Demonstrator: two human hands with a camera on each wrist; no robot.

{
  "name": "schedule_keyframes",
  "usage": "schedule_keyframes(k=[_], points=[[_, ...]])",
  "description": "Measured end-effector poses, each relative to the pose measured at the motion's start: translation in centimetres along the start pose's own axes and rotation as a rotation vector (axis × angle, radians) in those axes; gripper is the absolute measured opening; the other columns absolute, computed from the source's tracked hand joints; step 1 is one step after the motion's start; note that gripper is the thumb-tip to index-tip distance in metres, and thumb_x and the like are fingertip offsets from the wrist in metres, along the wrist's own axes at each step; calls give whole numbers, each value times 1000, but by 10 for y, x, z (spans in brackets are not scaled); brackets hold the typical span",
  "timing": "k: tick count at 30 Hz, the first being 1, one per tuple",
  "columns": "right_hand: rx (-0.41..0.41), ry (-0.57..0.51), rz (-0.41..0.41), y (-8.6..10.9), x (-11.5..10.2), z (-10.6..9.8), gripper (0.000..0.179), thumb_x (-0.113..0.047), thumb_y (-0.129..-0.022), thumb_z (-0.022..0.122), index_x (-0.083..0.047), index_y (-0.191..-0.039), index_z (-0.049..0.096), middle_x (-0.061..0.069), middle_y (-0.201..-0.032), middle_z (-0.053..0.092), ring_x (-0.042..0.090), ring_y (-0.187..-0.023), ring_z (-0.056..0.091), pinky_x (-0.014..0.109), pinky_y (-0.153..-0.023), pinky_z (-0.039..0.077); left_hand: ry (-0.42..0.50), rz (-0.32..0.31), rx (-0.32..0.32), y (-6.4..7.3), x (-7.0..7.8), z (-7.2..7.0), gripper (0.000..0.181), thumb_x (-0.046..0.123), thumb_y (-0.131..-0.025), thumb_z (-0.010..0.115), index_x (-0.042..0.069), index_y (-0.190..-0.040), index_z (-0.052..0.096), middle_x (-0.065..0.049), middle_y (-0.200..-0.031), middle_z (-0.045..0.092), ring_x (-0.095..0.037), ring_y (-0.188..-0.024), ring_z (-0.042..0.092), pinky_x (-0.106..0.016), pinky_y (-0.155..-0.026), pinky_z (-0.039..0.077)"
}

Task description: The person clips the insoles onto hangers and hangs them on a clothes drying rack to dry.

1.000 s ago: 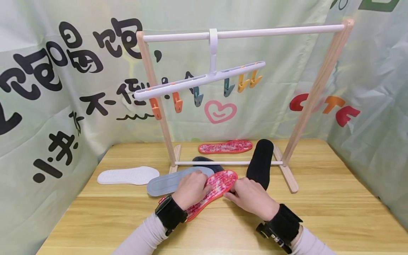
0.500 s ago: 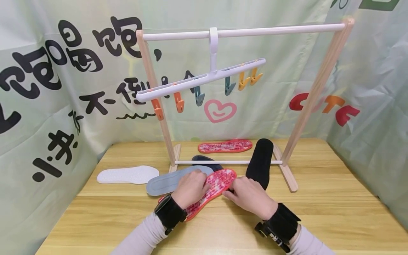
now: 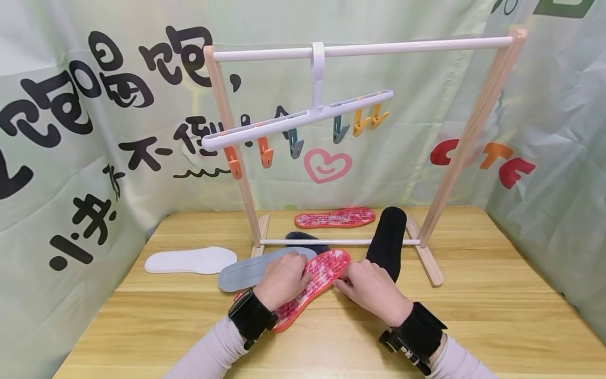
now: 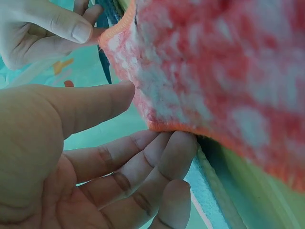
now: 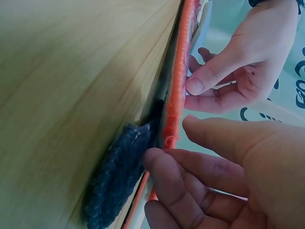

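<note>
A red-and-white patterned insole (image 3: 326, 271) with an orange edge lies slantwise between my hands near the table's front. My left hand (image 3: 284, 279) holds its left side; in the left wrist view, the thumb is at one edge and the fingers reach underneath. At the far right end, my right hand (image 3: 374, 292) has its fingertips against the insole's tip. Its thumb sits close to the upper face; contact there is unclear. Partly beneath are a grey insole (image 3: 255, 268) and a dark one (image 3: 310, 238). The black insole (image 3: 388, 237) stands just beyond my right hand.
A wooden rack (image 3: 480, 121) spans the table, its white top rod carrying a hanger (image 3: 279, 123) with several clips, including an orange clip (image 3: 266, 152). Another red insole (image 3: 336, 217) lies at the back, and a white insole (image 3: 189, 260) at the left. Printed cloth surrounds the table.
Both hands stay at nearly the same spots on the red insole, which shifts only very slightly. The hanger sways a little on the rod.
</note>
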State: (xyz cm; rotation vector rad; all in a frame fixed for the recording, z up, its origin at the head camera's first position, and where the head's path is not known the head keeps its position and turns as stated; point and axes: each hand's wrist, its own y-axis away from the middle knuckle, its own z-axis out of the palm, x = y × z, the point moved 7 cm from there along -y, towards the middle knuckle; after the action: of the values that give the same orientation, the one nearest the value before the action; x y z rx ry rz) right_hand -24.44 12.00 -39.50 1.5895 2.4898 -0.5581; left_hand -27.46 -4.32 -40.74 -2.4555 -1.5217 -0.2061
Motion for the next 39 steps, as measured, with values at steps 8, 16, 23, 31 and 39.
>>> schedule_keyframes(k=[8, 16, 23, 31, 39], points=[[22, -1, 22, -3, 1, 0, 41, -30, -93, 86, -23, -62, 60, -12, -53, 42, 2, -51, 44, 21, -47, 28, 12, -11, -10, 2, 0, -3, 23, 31, -98, 80, 9, -95, 72, -4, -87, 69, -17, -76, 64, -34, -59, 52], [53, -5, 4, -2, 0, -3, 37, -26, -94, 85, -22, -64, 64, -12, -54, 44, 1, -52, 44, 21, -48, 32, 57, -28, -25, 2, -3, -3, 23, 31, -99, 79, 9, -99, 71, -1, -83, 65, -13, -68, 56, -29, -55, 45], [42, -28, 26, -3, 3, -4, 28, -26, -94, 85, -20, -71, 71, -12, -56, 46, 1, -51, 42, 20, -48, 31, 90, -18, -10, 2, -2, -7, 22, 29, -100, 78, 11, -92, 67, 3, -75, 57, -11, -62, 50, -25, -51, 39], [72, -17, 8, -5, 3, -5, 32, -24, -95, 84, -21, -68, 67, -11, -56, 41, 1, -51, 40, 20, -49, 29, 125, -34, 9, 4, -3, -12, 25, 29, -101, 77, 13, -87, 63, 5, -71, 52, -9, -60, 47, -24, -51, 35], [106, -39, -13, -7, 0, -9, 28, -23, -97, 82, -20, -71, 72, -12, -56, 43, -1, -52, 41, 20, -50, 29, 132, 16, 80, 6, -4, -18, 25, 20, -98, 80, 14, -81, 62, 5, -70, 53, -9, -62, 48, -25, -53, 37]])
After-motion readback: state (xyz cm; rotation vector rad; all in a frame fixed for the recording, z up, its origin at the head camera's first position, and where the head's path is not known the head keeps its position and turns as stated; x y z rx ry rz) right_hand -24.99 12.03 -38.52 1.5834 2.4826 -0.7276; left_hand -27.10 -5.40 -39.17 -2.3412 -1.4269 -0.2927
